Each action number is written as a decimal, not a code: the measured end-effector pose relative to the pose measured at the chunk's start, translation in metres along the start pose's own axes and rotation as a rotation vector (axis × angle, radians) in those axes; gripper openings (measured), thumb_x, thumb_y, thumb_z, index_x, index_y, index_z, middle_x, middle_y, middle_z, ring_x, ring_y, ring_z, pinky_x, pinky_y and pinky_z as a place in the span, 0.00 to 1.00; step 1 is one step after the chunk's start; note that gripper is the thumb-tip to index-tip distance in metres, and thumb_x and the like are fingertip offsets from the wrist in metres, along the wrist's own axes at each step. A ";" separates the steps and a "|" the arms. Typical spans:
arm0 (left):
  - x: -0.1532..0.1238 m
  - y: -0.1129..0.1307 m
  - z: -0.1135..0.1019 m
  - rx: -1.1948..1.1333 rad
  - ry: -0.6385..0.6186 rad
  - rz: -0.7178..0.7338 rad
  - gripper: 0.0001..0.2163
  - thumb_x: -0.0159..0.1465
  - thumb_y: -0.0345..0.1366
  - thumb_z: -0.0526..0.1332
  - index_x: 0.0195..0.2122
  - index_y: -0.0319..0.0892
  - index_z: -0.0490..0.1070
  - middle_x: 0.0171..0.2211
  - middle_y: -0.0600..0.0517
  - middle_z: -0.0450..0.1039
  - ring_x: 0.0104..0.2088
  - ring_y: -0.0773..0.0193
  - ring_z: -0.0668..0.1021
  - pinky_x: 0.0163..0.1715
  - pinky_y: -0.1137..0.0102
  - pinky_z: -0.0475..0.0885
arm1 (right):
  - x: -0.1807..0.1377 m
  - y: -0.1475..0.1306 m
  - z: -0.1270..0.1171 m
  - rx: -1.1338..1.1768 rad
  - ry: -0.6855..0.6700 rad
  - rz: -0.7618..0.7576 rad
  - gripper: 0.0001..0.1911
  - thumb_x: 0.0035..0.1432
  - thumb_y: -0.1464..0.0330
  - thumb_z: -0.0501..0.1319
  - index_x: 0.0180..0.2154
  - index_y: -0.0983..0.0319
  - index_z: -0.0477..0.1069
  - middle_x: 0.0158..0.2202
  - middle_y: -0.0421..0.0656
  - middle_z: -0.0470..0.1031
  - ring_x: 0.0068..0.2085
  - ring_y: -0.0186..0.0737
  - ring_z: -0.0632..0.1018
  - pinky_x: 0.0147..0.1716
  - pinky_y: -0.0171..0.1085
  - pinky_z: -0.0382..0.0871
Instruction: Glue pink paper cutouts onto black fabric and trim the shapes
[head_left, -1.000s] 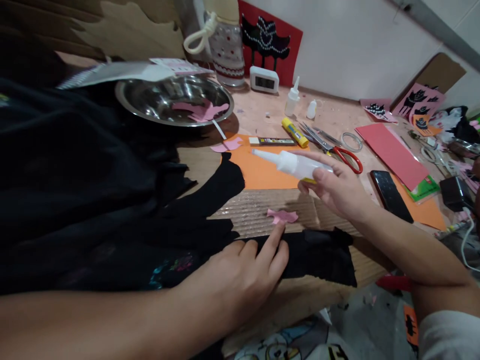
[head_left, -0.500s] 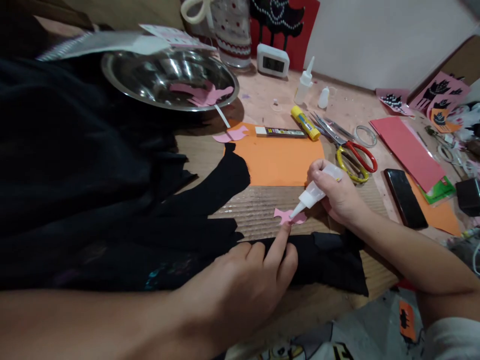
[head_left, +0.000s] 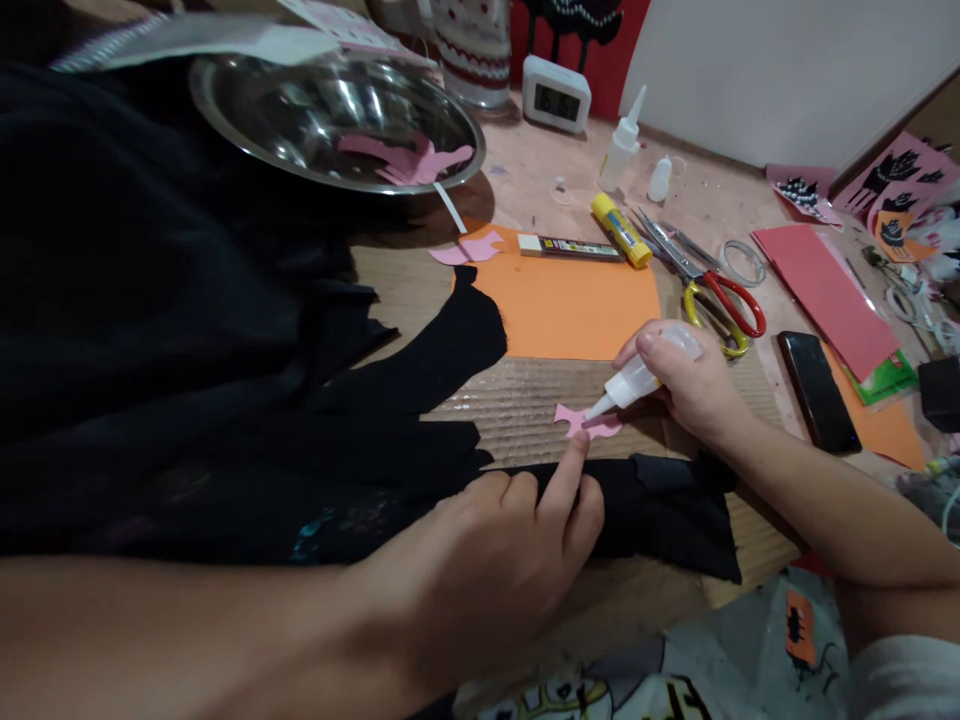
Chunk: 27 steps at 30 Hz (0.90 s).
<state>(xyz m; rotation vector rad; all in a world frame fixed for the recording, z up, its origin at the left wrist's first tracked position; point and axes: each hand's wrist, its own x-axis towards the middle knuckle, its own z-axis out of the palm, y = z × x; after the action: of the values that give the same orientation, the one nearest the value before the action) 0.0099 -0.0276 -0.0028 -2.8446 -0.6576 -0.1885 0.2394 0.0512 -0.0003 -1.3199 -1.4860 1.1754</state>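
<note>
Our right hand (head_left: 694,385) is clamped around a small glue bottle (head_left: 637,378). The bottle slants down and to the left, and its nozzle tip sits on the middle of the pink paper cutout (head_left: 596,427). Our left hand (head_left: 487,560) grips nothing: it lies palm down on the black fabric (head_left: 660,505), with the index fingertip (head_left: 577,447) pressing the cutout's near edge. The cutout lies flat on the corrugated cardboard (head_left: 510,410) with its long axis roughly left to right. It is just left of the right hand and just beyond the left fingertip, so both hands reach it, the right only through the nozzle. The hands are close together but not touching. Farther out there is an orange paper sheet (head_left: 570,310), then scissors (head_left: 712,290), a glue stick (head_left: 621,231) and a phone (head_left: 817,390). At the far left, a steel bowl (head_left: 474,150) holds more pink cutouts (head_left: 412,160).
</note>
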 end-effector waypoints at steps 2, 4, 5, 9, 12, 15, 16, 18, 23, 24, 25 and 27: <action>0.000 0.001 0.001 0.010 -0.002 0.004 0.17 0.68 0.29 0.57 0.56 0.37 0.77 0.58 0.33 0.79 0.23 0.60 0.78 0.23 0.65 0.69 | -0.001 -0.001 0.001 -0.029 0.012 -0.002 0.26 0.55 0.43 0.70 0.27 0.60 0.79 0.23 0.40 0.78 0.23 0.35 0.75 0.23 0.33 0.70; 0.000 0.003 0.002 0.005 -0.004 0.005 0.17 0.68 0.28 0.56 0.56 0.37 0.77 0.58 0.34 0.79 0.23 0.60 0.78 0.22 0.65 0.70 | -0.001 -0.002 0.001 -0.041 0.015 0.000 0.26 0.53 0.42 0.71 0.27 0.60 0.78 0.23 0.41 0.79 0.23 0.36 0.76 0.23 0.33 0.70; 0.000 0.003 0.003 -0.001 -0.007 0.005 0.18 0.68 0.27 0.55 0.56 0.37 0.76 0.58 0.34 0.79 0.24 0.61 0.78 0.23 0.65 0.70 | -0.001 -0.002 0.002 -0.041 0.013 0.003 0.26 0.53 0.42 0.71 0.27 0.60 0.78 0.23 0.41 0.79 0.24 0.36 0.76 0.23 0.33 0.70; 0.001 0.003 0.004 -0.004 -0.003 0.009 0.18 0.69 0.26 0.55 0.56 0.37 0.76 0.58 0.34 0.79 0.24 0.61 0.79 0.22 0.66 0.71 | -0.001 -0.003 0.003 -0.011 0.026 0.017 0.26 0.53 0.43 0.72 0.27 0.59 0.77 0.24 0.40 0.79 0.24 0.36 0.76 0.23 0.33 0.70; 0.000 0.003 0.004 0.004 -0.001 0.011 0.17 0.69 0.27 0.55 0.56 0.36 0.76 0.57 0.33 0.79 0.24 0.60 0.79 0.22 0.66 0.71 | -0.001 -0.003 0.003 0.001 0.029 0.028 0.26 0.51 0.42 0.73 0.27 0.59 0.76 0.23 0.40 0.78 0.23 0.35 0.75 0.23 0.34 0.70; 0.000 0.002 0.003 0.006 0.006 0.008 0.17 0.69 0.27 0.56 0.56 0.36 0.76 0.58 0.33 0.79 0.23 0.61 0.79 0.22 0.66 0.70 | 0.000 -0.003 0.003 -0.015 0.025 0.019 0.27 0.52 0.42 0.72 0.27 0.59 0.76 0.24 0.40 0.78 0.24 0.36 0.76 0.24 0.34 0.71; -0.001 0.002 0.003 0.006 0.011 0.007 0.17 0.69 0.27 0.56 0.56 0.37 0.76 0.58 0.33 0.79 0.23 0.61 0.78 0.22 0.66 0.70 | 0.000 -0.003 0.002 -0.025 0.022 0.015 0.27 0.52 0.42 0.72 0.27 0.59 0.76 0.24 0.40 0.78 0.24 0.36 0.76 0.24 0.34 0.71; 0.000 0.002 0.002 0.003 0.010 0.002 0.17 0.68 0.27 0.56 0.56 0.37 0.76 0.58 0.33 0.79 0.23 0.61 0.78 0.23 0.66 0.71 | 0.000 -0.003 0.002 -0.044 0.016 0.008 0.27 0.53 0.42 0.72 0.27 0.59 0.77 0.24 0.40 0.78 0.24 0.36 0.76 0.25 0.34 0.71; 0.001 0.003 0.003 -0.006 0.004 0.006 0.17 0.69 0.28 0.57 0.56 0.36 0.76 0.57 0.32 0.79 0.23 0.61 0.78 0.23 0.65 0.70 | 0.000 0.000 0.000 -0.031 0.010 -0.001 0.25 0.54 0.44 0.72 0.28 0.59 0.78 0.24 0.39 0.78 0.25 0.35 0.75 0.25 0.33 0.70; 0.001 0.003 0.003 -0.007 0.005 0.006 0.16 0.69 0.28 0.57 0.56 0.36 0.76 0.57 0.32 0.79 0.23 0.61 0.78 0.23 0.65 0.70 | 0.000 0.001 0.000 -0.022 0.009 -0.001 0.25 0.54 0.44 0.72 0.28 0.59 0.78 0.24 0.39 0.78 0.25 0.35 0.75 0.25 0.33 0.70; 0.001 0.003 0.004 -0.010 0.004 0.005 0.16 0.69 0.29 0.57 0.57 0.36 0.75 0.58 0.32 0.79 0.23 0.61 0.78 0.22 0.65 0.69 | 0.000 0.001 0.000 -0.018 0.009 -0.002 0.24 0.55 0.44 0.72 0.28 0.59 0.78 0.24 0.39 0.78 0.25 0.35 0.76 0.25 0.33 0.70; 0.001 0.003 0.005 -0.015 0.007 -0.002 0.16 0.69 0.29 0.57 0.57 0.36 0.75 0.58 0.33 0.79 0.23 0.62 0.77 0.23 0.65 0.69 | 0.000 0.000 0.000 -0.030 0.007 -0.008 0.25 0.55 0.44 0.72 0.28 0.59 0.77 0.24 0.39 0.78 0.25 0.35 0.75 0.25 0.33 0.70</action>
<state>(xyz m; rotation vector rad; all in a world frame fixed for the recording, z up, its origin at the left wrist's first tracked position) 0.0128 -0.0290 -0.0078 -2.8568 -0.6602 -0.2041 0.2389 0.0510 -0.0003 -1.3361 -1.5075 1.1461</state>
